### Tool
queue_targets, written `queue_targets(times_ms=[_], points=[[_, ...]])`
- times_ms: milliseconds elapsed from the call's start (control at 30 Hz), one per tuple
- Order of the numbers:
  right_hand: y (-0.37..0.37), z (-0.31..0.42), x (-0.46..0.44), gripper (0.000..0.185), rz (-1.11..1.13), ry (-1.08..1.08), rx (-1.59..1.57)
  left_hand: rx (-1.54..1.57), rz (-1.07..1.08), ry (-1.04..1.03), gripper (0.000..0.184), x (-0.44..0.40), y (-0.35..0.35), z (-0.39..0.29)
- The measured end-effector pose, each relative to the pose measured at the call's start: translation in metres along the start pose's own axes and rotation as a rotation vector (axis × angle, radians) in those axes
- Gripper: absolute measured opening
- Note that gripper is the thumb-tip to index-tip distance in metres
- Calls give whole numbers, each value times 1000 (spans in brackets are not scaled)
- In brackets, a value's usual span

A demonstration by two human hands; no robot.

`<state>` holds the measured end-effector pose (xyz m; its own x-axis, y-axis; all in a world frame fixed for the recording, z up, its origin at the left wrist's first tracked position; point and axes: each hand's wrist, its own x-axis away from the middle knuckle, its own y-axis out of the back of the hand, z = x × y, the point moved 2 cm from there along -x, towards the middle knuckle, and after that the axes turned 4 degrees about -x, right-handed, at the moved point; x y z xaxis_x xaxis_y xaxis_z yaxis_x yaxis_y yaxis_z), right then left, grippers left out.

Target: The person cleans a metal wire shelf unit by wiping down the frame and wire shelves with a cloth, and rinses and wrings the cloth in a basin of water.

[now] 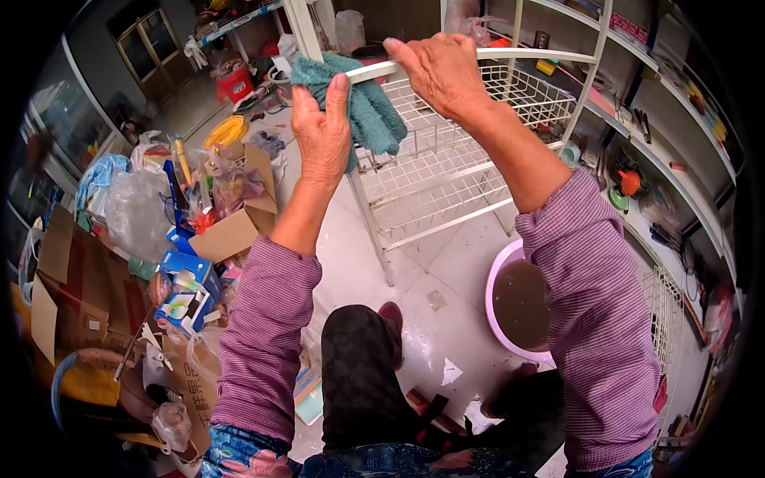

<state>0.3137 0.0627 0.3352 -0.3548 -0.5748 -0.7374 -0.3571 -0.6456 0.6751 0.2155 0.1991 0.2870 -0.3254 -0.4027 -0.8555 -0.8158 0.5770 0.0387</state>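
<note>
A white metal rack (369, 215) with wire baskets (434, 151) stands in front of me. At its near left corner, my left hand (321, 131) is closed on a teal cloth (370, 107), pressing it against the frame; the cloth's loose end hangs down to the right. My right hand (448, 78) is wrapped over the white top rail (550, 54), its thumb pointing left and its fingertips hidden behind the rail. On the floor at lower right stands a pink basin (494, 315) of murky brown water, partly covered by my right sleeve.
Open cardboard boxes (88, 279), plastic bags (139, 211) and a blue box (190, 275) crowd the left floor. Shelves (637, 147) with tools and small goods run along the right. A yellow coil (226, 131) and a red bucket (235, 83) lie farther back. Paper scraps (452, 371) lie near my feet.
</note>
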Motion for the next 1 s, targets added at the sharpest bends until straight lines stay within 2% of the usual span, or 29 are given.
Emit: queue_targets(times_ms=[67, 133, 200, 233, 333, 400, 467, 500, 533, 600, 800, 867, 967, 1000], points=[[-3, -1, 0, 52, -194, -10, 100, -36, 10, 10, 26, 2, -1, 1], [1, -9, 6, 52, -155, 12, 117, 84, 5, -15, 26, 10, -12, -1], [-1, -31, 6, 35, -191, 71, 254, 198, 54, 67, 24, 26, -25, 1], [1, -43, 7, 26, -260, 167, 295, 143, 118, 134, 22, 43, -31, 5], [9, -74, 11, 24, -162, 109, 187, 304, 101, 112, 22, 62, -59, 7], [18, -81, 13, 23, -193, 134, 157, 218, 121, 63, 23, 64, -65, 4], [23, -85, 14, 23, -81, 142, 185, 144, 101, 22, 24, 70, -67, -5], [23, -83, 16, 23, -141, 223, 296, 128, 92, -1, 25, 72, -67, -6], [23, -82, 15, 22, -64, 125, 274, 137, 91, -3, 25, 76, -65, -4], [20, -82, 17, 25, -163, 193, 261, 25, 160, 36, 28, 83, -63, 1], [23, -87, 15, 22, -54, 43, 58, 39, 49, -62, 25, 94, -62, 9], [23, -86, 16, 23, -120, 128, 77, 15, 78, -107, 22, 102, -58, 16], [27, -80, 18, 26, -103, 61, 6, 30, 138, -39, 19, 113, -49, 19], [32, -76, 20, 28, -75, -59, -103, 17, 167, -14, 20, 115, -46, 18]])
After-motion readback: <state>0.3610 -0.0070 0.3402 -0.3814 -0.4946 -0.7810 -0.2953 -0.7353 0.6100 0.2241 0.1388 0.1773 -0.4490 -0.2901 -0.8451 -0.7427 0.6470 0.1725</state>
